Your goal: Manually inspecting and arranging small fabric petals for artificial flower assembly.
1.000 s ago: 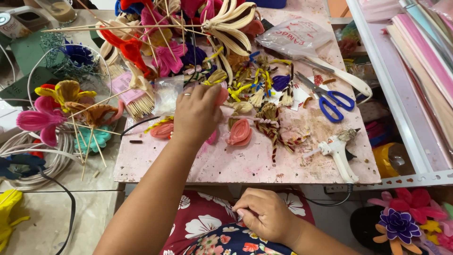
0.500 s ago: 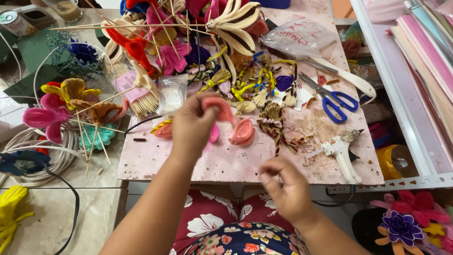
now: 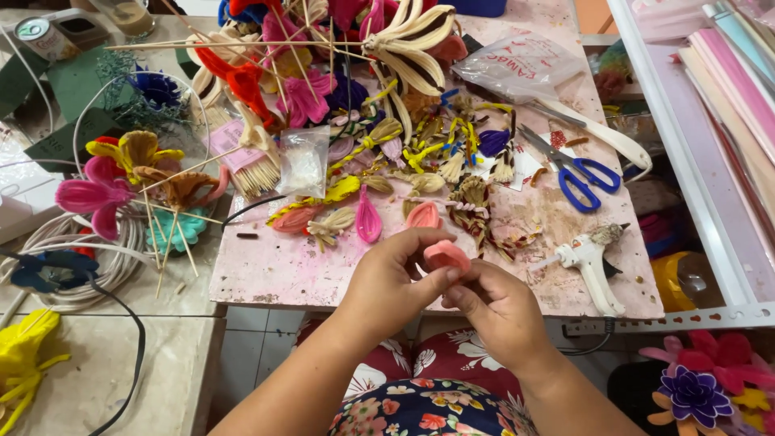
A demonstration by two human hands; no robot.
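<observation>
your left hand [image 3: 387,282] and right hand [image 3: 496,311] both pinching pink petal [image 3: 446,256]; shaping underway; more petals [image 3: 369,218] waiting on board [image 3: 282,266].

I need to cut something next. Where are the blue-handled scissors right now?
In the head view, the blue-handled scissors lie on the pink board's right side, between the white glue gun below and the clear plastic bag above.

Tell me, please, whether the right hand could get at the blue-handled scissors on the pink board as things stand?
Probably yes: the blue-handled scissors lie uncovered, with bare board between. But the right hand and left hand both hold a pink petal-shaped piece, so it must let go first.
</observation>
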